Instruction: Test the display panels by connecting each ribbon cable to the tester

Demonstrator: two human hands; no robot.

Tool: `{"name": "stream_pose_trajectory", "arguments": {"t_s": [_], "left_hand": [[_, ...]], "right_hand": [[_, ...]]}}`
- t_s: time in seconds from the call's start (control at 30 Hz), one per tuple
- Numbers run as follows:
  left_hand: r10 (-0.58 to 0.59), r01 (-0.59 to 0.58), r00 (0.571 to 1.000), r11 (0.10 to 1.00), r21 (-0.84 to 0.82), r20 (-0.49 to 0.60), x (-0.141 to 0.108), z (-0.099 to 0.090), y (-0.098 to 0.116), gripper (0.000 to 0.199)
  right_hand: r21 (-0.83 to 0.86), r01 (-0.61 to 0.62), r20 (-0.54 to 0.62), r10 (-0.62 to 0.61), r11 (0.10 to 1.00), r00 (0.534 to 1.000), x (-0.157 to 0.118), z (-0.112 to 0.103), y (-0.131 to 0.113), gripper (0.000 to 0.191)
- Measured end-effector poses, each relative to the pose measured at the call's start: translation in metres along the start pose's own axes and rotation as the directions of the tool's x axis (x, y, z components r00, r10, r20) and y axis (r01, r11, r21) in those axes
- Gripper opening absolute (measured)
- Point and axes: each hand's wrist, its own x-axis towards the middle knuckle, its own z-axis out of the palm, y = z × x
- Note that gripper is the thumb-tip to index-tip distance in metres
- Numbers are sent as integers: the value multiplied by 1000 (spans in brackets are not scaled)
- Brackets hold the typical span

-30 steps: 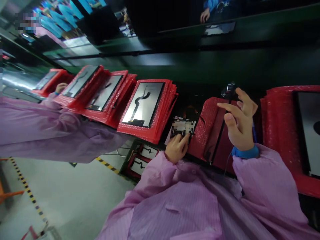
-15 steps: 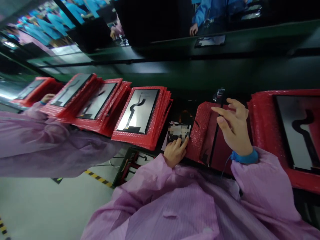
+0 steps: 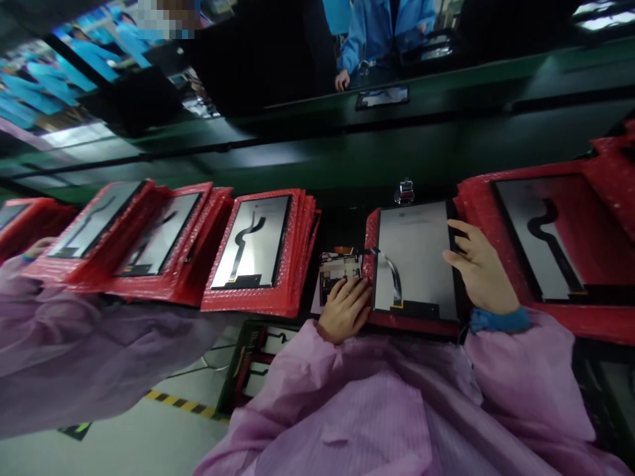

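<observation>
My left hand [image 3: 346, 307] lies with its fingers stretched out over the lower part of a small circuit board [image 3: 338, 266], left of a display panel [image 3: 414, 254]. The panel has its silvery back facing up, with a dark strip along its lower edge, above a red bubble-wrap sleeve [image 3: 370, 241]. A curved ribbon cable [image 3: 395, 276] runs from the panel's lower left up toward the board. My right hand [image 3: 479, 268], with a blue band at the wrist, has its thumb and fingers closed at the panel's right edge. Some of its fingertips are hidden.
To the left stand stacks of red bubble sleeves [image 3: 292, 264] topped with display panels [image 3: 253, 241]. Another stack [image 3: 595, 264] is close on my right. A shiny metal object [image 3: 405, 192] sits behind the panel. A co-worker's sleeve [image 3: 12, 274] reaches in at far left.
The panel before me, earlier seen as a dark strip and reddish reflective surface, now shows its silvery back and cable. My right hand has come to its right edge. The view has shifted.
</observation>
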Motion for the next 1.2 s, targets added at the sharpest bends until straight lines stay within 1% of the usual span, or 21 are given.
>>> {"name": "stream_pose_trajectory", "arguments": {"t_s": [0.03, 0.1, 0.13, 0.17, 0.2, 0.23, 0.3, 0.33, 0.37, 0.4, 0.43, 0.47, 0.5, 0.57, 0.6, 0.67, 0.77, 0.9, 1.0, 1.2], "left_hand": [[-1, 1, 1000, 1000, -25, 6, 0, 0, 0, 38], [-4, 4, 1000, 996, -94, 1, -2, -2, -1, 37], [-14, 10, 1000, 990, -138, -24, -2, -5, -1, 35], [-37, 26, 998, 983, -183, -59, -2, -8, 0, 33], [-69, 46, 993, 974, -224, -98, 0, -13, 0, 31], [-107, 70, 985, 965, -255, -135, 2, -18, -1, 29], [-189, 130, 962, 952, -276, -199, 12, -28, -3, 24], [-222, 160, 948, 951, -265, -226, 20, -32, -6, 21], [-250, 188, 933, 951, -245, -257, 29, -35, -11, 20], [-275, 214, 917, 951, -225, -289, 40, -36, -16, 19], [-302, 244, 901, 946, -212, -312, 51, -35, -22, 20], [-322, 265, 889, 941, -208, -325, 63, -33, -30, 24], [-336, 279, 887, 937, -212, -317, 74, -28, -37, 30], [-324, 277, 912, 938, -208, -251, 93, -18, -50, 37], [-304, 266, 931, 943, -198, -201, 101, -13, -56, 36], [-256, 236, 961, 956, -175, -101, 109, -6, -63, 29], [-198, 198, 980, 962, -187, 17, 110, -4, -66, 28], [-124, 152, 984, 958, -245, 125, 105, -7, -63, 27], [-122, 157, 981, 955, -254, 149, 104, -6, -62, 24], [-111, 131, 989, 959, -250, 95, 104, -2, -63, 25]], "right_hand": [[11, -6, 13, 5, 1000, 1000, 5, 4, 8, 58], [2, -57, 33, 57, 998, 998, 14, 10, 24, 63], [-41, -73, 30, 74, 996, 997, 16, 11, 31, 64], [-117, -60, 16, 63, 991, 998, 17, 11, 35, 63], [-225, -13, -8, 11, 974, 1000, 16, 12, 37, 60], [-351, 59, -31, -74, 935, 997, 15, 13, 36, 53], [-555, 203, -39, -269, 806, 962, 11, 20, 28, 40], [-601, 262, -11, -336, 755, 942, 11, 26, 22, 36], [-599, 314, 40, -363, 737, 931, 13, 35, 15, 34], [-553, 366, 121, -363, 748, 924, 16, 46, 9, 32], [-476, 410, 227, -342, 778, 912, 21, 57, 4, 30], [-392, 427, 333, -307, 815, 891, 27, 69, 0, 27], [-343, 435, 400, -290, 833, 870, 34, 80, -2, 25], [-284, 434, 473, -269, 855, 839, 45, 95, -1, 22], [-270, 435, 484, -269, 859, 832, 48, 100, 0, 20], [-243, 431, 491, -273, 869, 827, 51, 101, 4, 16], [-218, 424, 469, -286, 879, 835, 48, 97, 8, 17], [-200, 415, 445, -295, 888, 846, 44, 96, 7, 16], [-189, 414, 459, -293, 890, 839, 43, 100, 7, 11], [-168, 416, 476, -296, 894, 828, 44, 102, 9, 11]]}}
